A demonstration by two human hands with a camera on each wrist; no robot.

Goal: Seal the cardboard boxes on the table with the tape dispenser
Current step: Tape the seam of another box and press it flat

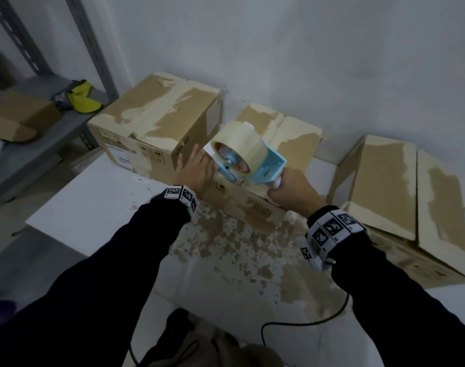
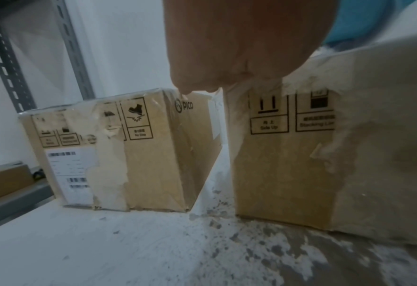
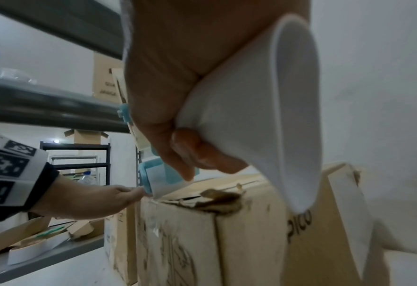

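Head view: my right hand (image 1: 292, 190) grips the tape dispenser (image 1: 248, 157) by its handle, its front end on the middle cardboard box (image 1: 294, 144) on the bench (image 1: 99, 205); my left hand (image 1: 195, 168) lies flat-fingered beside it.
Left wrist view: the middle box's printed side (image 2: 288, 154) stands below my palm.
Right wrist view: step, I judge: starting the strip at the near edge.
Next: pull steadily along the seam.

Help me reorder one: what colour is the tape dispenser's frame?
Light blue, with a white handle; the tape dispenser shows best in the head view.
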